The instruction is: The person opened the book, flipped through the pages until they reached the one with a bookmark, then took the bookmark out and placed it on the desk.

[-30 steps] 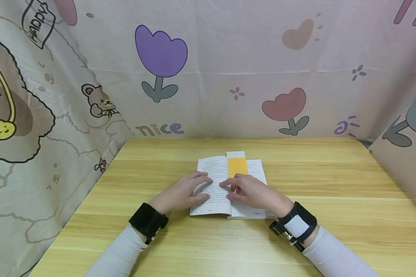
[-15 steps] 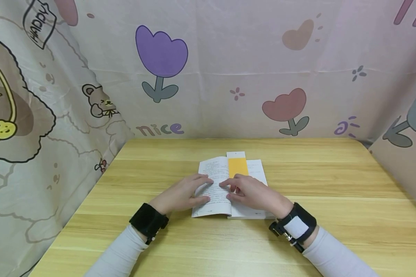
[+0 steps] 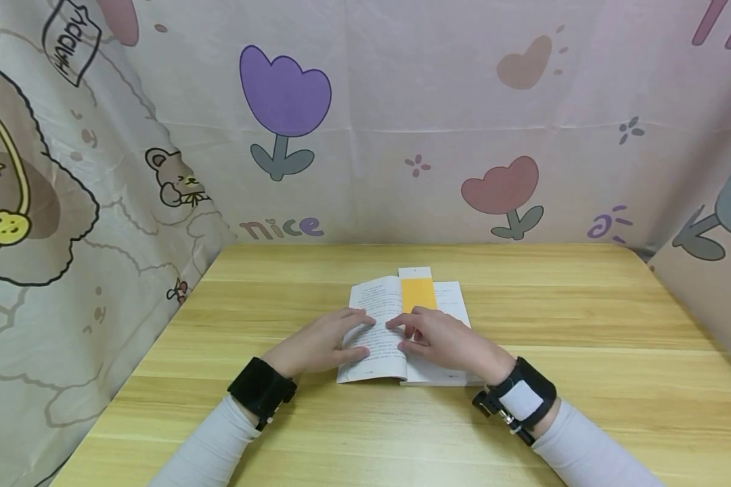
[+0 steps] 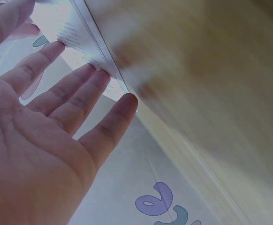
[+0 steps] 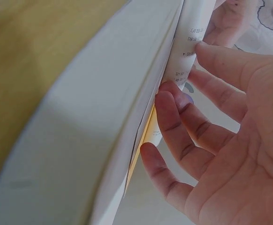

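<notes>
An open book (image 3: 374, 365) with printed pages lies on the table, its left leaves bulging up near the spine. A white and yellow bookmark (image 3: 418, 292) lies along the spine on the right page, its white end sticking out past the top edge. My left hand (image 3: 319, 341) rests its spread fingers on the left page; in the left wrist view the fingertips (image 4: 129, 99) meet the book's edge. My right hand (image 3: 447, 338) reaches over the right page with loosely bent fingers, thumb and index finger by the spine. It covers the lower part of the bookmark.
The wooden table (image 3: 585, 311) extends around the book on all sides. Behind it hangs a printed cloth (image 3: 378, 81) with flowers, and another cloth with cartoon bears (image 3: 173, 179) drapes down at the left. Both wrists wear black straps (image 3: 260, 389).
The outer edge of the left page has shifted slightly right and its lower corner slightly toward me, mostly in the first half second. Both hands stay almost still, and the bookmark keeps its place.
</notes>
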`<state>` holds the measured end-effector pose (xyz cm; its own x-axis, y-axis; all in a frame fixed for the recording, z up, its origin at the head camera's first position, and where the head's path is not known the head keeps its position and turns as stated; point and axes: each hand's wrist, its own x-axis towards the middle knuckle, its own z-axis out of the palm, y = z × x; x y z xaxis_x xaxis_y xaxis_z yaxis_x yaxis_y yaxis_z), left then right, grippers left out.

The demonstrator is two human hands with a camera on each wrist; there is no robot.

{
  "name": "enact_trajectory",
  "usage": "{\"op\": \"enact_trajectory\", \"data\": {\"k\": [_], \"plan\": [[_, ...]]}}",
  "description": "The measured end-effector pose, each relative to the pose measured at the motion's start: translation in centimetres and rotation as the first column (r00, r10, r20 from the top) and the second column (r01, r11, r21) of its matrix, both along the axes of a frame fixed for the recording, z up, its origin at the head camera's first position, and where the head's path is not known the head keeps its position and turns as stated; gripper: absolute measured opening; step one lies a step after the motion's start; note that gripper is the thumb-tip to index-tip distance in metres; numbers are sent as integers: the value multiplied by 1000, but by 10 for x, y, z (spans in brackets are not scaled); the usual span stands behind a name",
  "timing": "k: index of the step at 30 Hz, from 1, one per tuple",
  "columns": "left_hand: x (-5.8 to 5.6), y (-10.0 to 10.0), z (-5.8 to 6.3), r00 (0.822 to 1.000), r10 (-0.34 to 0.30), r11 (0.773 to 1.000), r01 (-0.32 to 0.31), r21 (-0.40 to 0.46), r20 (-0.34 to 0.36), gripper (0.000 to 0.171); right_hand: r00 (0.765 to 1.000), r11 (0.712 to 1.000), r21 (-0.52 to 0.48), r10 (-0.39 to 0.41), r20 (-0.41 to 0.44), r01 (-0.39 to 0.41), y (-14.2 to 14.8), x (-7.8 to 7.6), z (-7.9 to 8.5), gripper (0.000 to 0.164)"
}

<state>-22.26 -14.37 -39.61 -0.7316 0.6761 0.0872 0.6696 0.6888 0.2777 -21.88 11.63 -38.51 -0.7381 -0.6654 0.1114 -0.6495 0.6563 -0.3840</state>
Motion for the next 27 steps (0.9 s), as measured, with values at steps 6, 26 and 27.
{"op": "enact_trajectory", "data": {"k": [6, 26, 27], "plan": [[0, 0, 0, 1000, 6, 1000, -6, -7, 22, 57, 1000, 1000, -9, -16, 21, 16, 0, -1, 1, 39], [2, 1, 1, 1000, -15, 1000, 15, -9, 12, 56, 940, 940, -42, -338, 37, 340, 32, -42, 16, 39], [2, 1, 0, 1000, -14, 1000, 14, -11, 11, 56, 937, 936, -32, -348, 33, 349, 34, -45, 16, 39]]}}
